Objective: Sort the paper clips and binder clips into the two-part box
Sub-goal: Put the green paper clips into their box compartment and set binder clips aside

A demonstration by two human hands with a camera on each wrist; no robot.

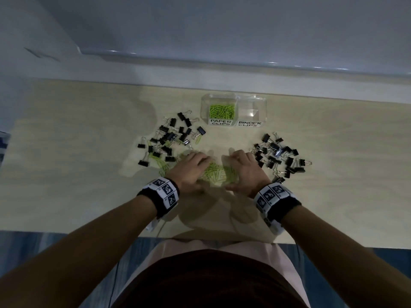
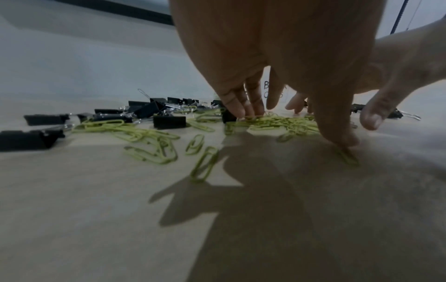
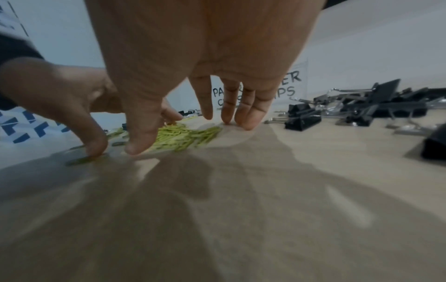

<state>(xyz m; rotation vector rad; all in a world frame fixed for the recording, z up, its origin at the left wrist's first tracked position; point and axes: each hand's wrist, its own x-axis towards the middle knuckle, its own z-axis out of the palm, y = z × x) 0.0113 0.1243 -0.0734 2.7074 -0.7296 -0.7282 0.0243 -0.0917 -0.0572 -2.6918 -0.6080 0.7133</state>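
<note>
A heap of green paper clips point(image 1: 216, 173) lies on the table between my two hands. My left hand point(image 1: 192, 168) and right hand point(image 1: 243, 168) flank the heap, fingers straight, tips touching the table; neither holds anything. In the left wrist view the left thumb point(image 2: 337, 133) presses down beside the paper clips point(image 2: 284, 124). In the right wrist view the right fingers point(image 3: 246, 112) touch the wood beside the green heap point(image 3: 183, 136). The clear two-part box point(image 1: 233, 108) stands behind; its PAPER CLIPS half holds green clips point(image 1: 221, 111), its BINDER CLIPS half point(image 1: 252, 112) looks empty.
Black binder clips lie in two groups: one left point(image 1: 171, 138) mixed with stray green clips, one right point(image 1: 280, 155). A wall runs behind the table. The table's near edge point(image 1: 89, 233) is close to my body.
</note>
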